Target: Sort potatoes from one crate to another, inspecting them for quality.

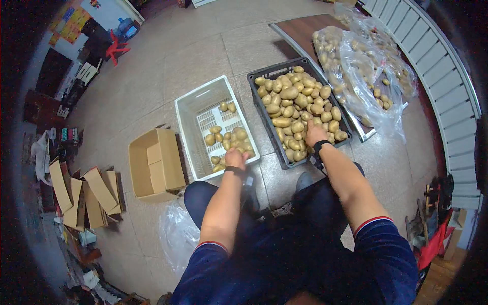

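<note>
A black plastic crate [263,126] heaped with potatoes [301,100] stands on the floor before me, to the right. My right hand [315,132] reaches into it, its fingers among the potatoes; whether it grips one is hidden. Left of it is a white plastic crate [185,126] with slotted walls and bottom. Several potatoes [228,106] lie scattered in it, mostly towards the near right corner. Over that near end hovers my left hand [235,158], with potatoes just beyond its fingers. I cannot tell whether it holds one.
An open cardboard box [173,167] stands left of the white crate, with folded cardboard pieces [85,198] farther left. Clear plastic sheeting [177,228] lies by my left knee. Plastic bags of potatoes [354,61] rest on a brown board [301,32] at the right, near a white slatted panel [431,57].
</note>
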`<action>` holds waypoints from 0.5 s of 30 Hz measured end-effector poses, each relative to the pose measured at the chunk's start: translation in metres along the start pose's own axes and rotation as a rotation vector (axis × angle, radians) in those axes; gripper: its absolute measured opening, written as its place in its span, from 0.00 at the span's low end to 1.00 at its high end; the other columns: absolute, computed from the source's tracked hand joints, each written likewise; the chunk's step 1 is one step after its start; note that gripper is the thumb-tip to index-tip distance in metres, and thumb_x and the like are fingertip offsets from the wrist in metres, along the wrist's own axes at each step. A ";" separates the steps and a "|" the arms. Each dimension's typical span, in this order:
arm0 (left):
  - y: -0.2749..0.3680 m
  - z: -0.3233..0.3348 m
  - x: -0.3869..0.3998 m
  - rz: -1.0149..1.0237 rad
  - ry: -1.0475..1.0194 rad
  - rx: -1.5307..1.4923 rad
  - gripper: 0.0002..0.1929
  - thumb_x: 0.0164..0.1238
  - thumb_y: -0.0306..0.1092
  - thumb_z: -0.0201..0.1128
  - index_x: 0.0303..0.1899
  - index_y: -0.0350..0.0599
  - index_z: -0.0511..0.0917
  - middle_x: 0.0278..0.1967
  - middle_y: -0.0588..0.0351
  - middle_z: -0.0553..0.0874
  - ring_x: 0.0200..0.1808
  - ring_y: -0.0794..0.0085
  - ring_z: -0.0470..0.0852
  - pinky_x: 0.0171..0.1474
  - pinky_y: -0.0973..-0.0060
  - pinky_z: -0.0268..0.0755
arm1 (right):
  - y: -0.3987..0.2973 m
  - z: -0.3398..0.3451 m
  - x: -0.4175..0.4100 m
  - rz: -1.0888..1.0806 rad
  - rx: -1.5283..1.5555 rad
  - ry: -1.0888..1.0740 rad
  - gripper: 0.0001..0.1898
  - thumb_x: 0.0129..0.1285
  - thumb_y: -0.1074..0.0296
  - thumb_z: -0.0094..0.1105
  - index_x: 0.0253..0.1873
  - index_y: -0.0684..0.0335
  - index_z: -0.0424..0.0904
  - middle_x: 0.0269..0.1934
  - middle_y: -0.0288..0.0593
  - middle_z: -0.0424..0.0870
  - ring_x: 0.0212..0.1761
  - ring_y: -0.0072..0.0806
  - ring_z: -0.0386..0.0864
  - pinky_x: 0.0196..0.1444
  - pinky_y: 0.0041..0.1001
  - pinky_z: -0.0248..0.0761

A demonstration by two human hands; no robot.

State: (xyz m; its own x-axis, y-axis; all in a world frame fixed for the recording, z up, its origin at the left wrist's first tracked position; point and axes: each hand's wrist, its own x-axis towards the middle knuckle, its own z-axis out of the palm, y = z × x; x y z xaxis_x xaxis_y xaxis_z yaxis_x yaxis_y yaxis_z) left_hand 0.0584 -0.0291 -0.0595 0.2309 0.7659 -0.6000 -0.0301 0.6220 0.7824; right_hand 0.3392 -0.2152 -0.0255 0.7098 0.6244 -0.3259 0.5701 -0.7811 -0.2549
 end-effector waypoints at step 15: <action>-0.041 -0.032 0.042 0.592 -0.125 0.524 0.11 0.60 0.35 0.70 0.26 0.40 0.78 0.28 0.43 0.84 0.32 0.52 0.84 0.33 0.60 0.76 | -0.048 -0.013 -0.029 -0.195 0.115 -0.030 0.20 0.66 0.57 0.48 0.56 0.65 0.71 0.46 0.65 0.83 0.48 0.59 0.81 0.52 0.51 0.73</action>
State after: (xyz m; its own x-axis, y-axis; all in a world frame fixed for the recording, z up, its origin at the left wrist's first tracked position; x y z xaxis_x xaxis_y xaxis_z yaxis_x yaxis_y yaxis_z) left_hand 0.0381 -0.0170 -0.1217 0.4277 0.9018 -0.0616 0.2719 -0.0634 0.9602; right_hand 0.2960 -0.1958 0.0079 0.5774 0.7645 -0.2867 0.6431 -0.6422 -0.4172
